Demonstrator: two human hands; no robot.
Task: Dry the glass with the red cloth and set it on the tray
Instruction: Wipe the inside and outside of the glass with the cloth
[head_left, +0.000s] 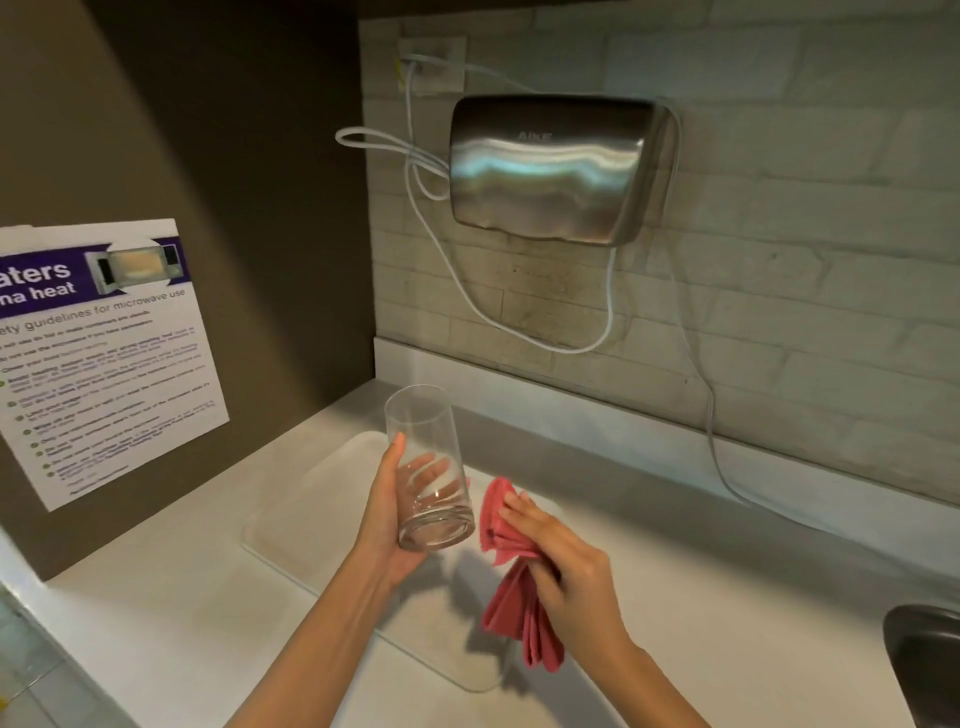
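My left hand grips a clear tall glass around its lower half, tilted with the mouth pointing up and away. The glass is held in the air above a white tray lying flat on the counter. To the right of the glass, my right hand holds a bunched red cloth, whose folds hang down below the palm. The cloth's top edge is close to the base of the glass; I cannot tell whether they touch.
A pale counter runs under both hands. A steel hand dryer with loose white cables hangs on the tiled wall behind. A microwave notice sheet is on the brown panel at left. A dark sink edge shows at right.
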